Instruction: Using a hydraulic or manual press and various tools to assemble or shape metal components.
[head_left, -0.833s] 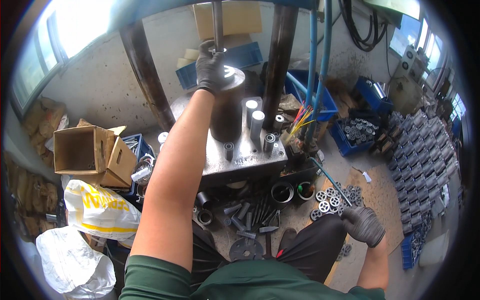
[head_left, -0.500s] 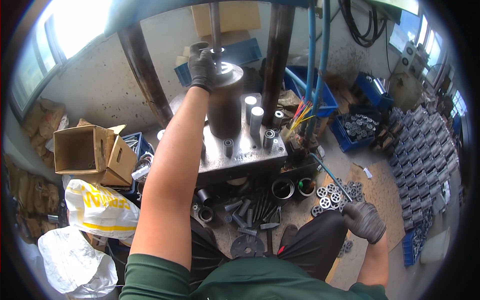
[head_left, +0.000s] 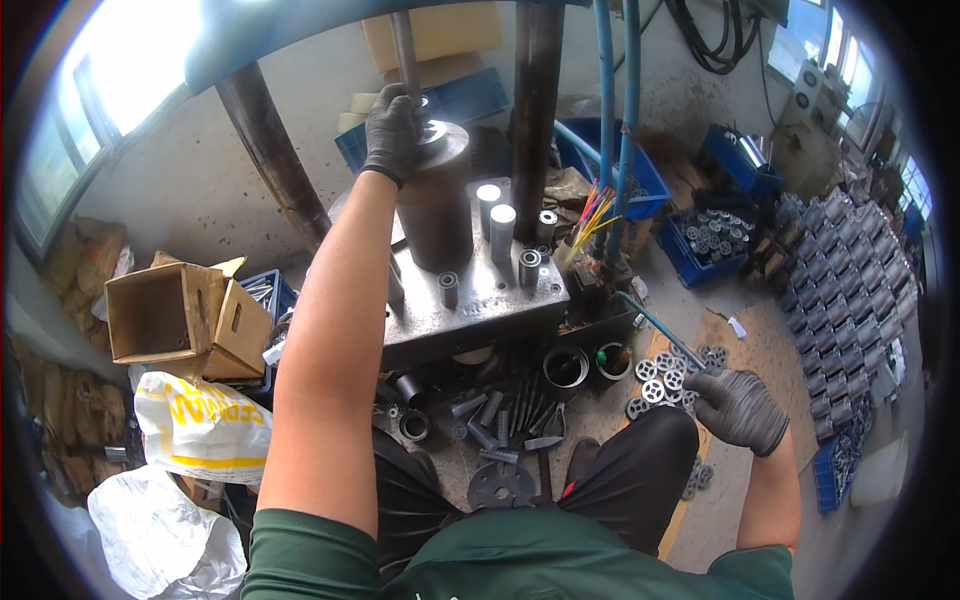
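Observation:
My left hand (head_left: 393, 132), in a dark grey glove, is closed around the lower part of an upright steel rod (head_left: 404, 50). A metal ring (head_left: 424, 104) shows beside its fingers, just above the bright opening of a thick steel cylinder (head_left: 434, 205). That cylinder stands upright on a heavy steel block (head_left: 480, 310); the fingers' far side is hidden. Low on the right, my right hand (head_left: 740, 410), gloved too, grips the near end of a slim blue lever (head_left: 655, 325). Its fingers are curled over the lever's tip.
Short metal tubes (head_left: 502, 235) stand on the block, between dark press columns (head_left: 537, 110). Wheel-shaped metal parts (head_left: 660, 380) lie on cardboard by the lever. Stacked cylinders (head_left: 850, 300) rise at right; a cardboard box (head_left: 155, 315) and white sacks (head_left: 200, 425) sit at left.
The view has shifted slightly. My right hand and the lever's near end have moved a little up and away from me. My left hand stays at the rod above the cylinder.

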